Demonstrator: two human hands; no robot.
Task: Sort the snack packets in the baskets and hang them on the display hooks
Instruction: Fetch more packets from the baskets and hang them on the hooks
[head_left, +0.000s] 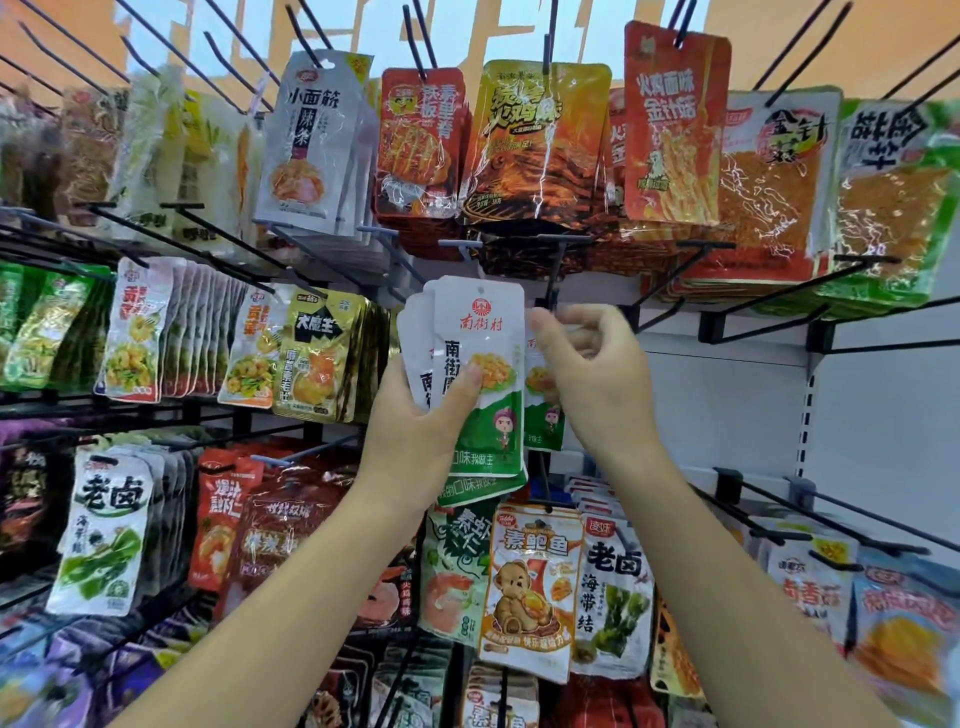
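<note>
My left hand (421, 415) grips a small fanned stack of white-and-green snack packets (483, 338) upright in front of the display rack, thumb pressed on the front packet. My right hand (587, 364) is just to the right of the stack, its fingers curled and pinching the top of another white-and-green packet (540, 410) that hangs behind the stack. A black display hook (551, 283) pokes out directly above the two hands. No basket is in view.
Rows of black hooks carry hanging snack packets: grey and red ones (415, 140) above, yellow-green ones (135, 332) at left, a bear packet (530, 587) below. Bare hooks (769, 296) and white back panel (727, 405) lie to the right.
</note>
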